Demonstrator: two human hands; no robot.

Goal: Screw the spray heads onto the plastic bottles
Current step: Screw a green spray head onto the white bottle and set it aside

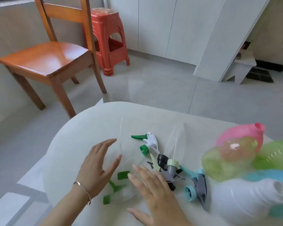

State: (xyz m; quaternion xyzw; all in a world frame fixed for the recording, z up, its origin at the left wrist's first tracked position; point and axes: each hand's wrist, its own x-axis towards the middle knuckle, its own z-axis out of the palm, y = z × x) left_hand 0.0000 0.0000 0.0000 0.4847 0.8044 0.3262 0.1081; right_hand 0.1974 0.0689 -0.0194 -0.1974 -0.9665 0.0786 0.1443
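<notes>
Spray heads point(163, 162) lie just right of both hands point(98, 167), open, empty.

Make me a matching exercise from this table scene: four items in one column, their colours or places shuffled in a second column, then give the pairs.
Items
1. Spray head farthest from the person
2. Spray head beside the white bottle
3. Bottle at the far right of the table
4. Stool behind the chair

Descriptions
A. Red
B. Pink
C. White body, green trigger and collar
D. Grey body, light blue trigger and collar

Pairs: 1-C, 2-D, 3-B, 4-A
</notes>
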